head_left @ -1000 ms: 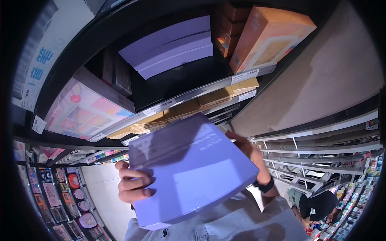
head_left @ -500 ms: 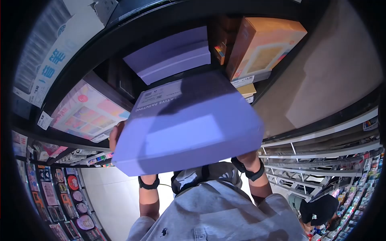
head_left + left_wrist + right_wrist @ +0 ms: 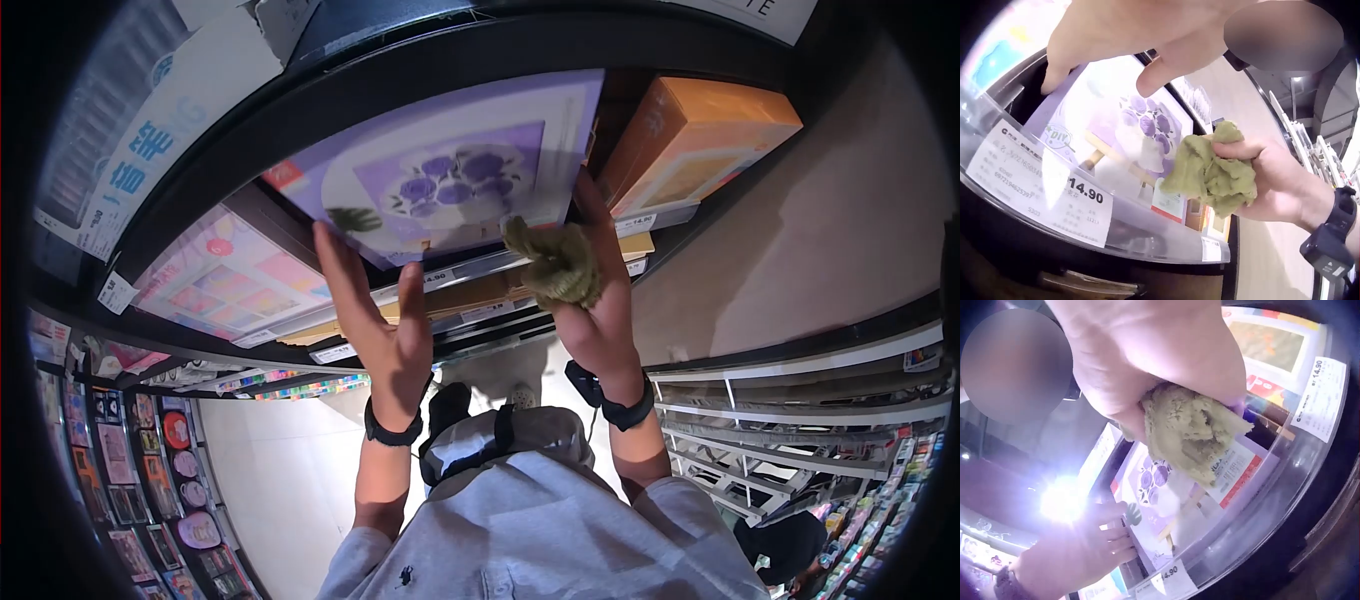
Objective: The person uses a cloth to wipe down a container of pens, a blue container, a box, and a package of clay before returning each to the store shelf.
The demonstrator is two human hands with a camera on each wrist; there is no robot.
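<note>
A purple painting-kit box (image 3: 450,165), printed with purple flowers and an easel, sits in the shelf bay with its picture side facing me. At its left edge is my left hand (image 3: 388,325), the fingers extended and the thumb apart, in front of the box. My right hand (image 3: 603,325) reaches along the right edge. It holds a crumpled green cloth (image 3: 562,268) between thumb and palm; the left wrist view shows the thumb pressed over this cloth (image 3: 1210,172). Behind the box, the inside of the bay is hidden.
An orange box (image 3: 690,140) stands to the right, a pink-patterned box (image 3: 225,270) to the left. Along the shelf front runs a clear strip with price labels (image 3: 1047,181). Flat tan packs (image 3: 400,318) lie one level lower. Someone in dark clothes (image 3: 785,545) is low at the right.
The purple box has gone from before my chest up and forward into the bay, its picture side now showing. My left hand has loosened from it, and the green cloth has come into sight.
</note>
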